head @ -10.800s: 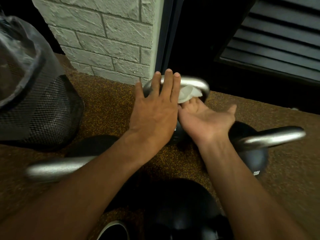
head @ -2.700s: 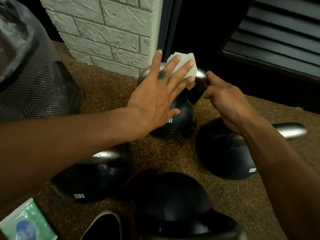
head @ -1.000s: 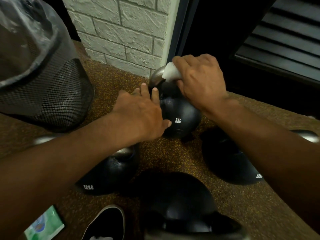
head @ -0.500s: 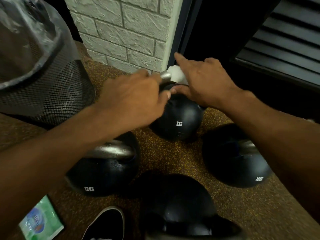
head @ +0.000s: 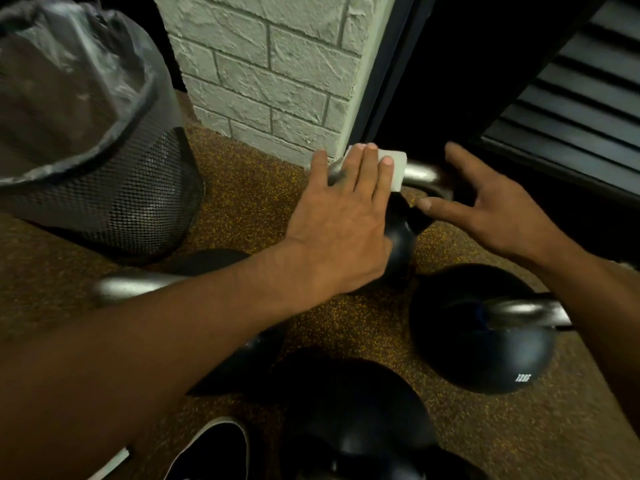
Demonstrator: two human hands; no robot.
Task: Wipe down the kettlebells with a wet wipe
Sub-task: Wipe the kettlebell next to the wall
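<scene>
The wipe (head: 394,168) is pressed onto the handle (head: 419,173) of the far kettlebell (head: 401,233) by the left hand (head: 343,216), fingers straight; the right hand (head: 491,209) is spread beside it, gripping nothing; handle-wiping is judged under way; the black body likely needs rubbing next.

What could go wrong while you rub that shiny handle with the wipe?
The left hand only presses the wipe flat on the handle of the far kettlebell, so the wipe might slide off. The right hand is open and holds nothing, so a hard push could perhaps tip that kettlebell. The near kettlebell sits close beside the shoe, so a knock might roll it onto the shoe.
</scene>
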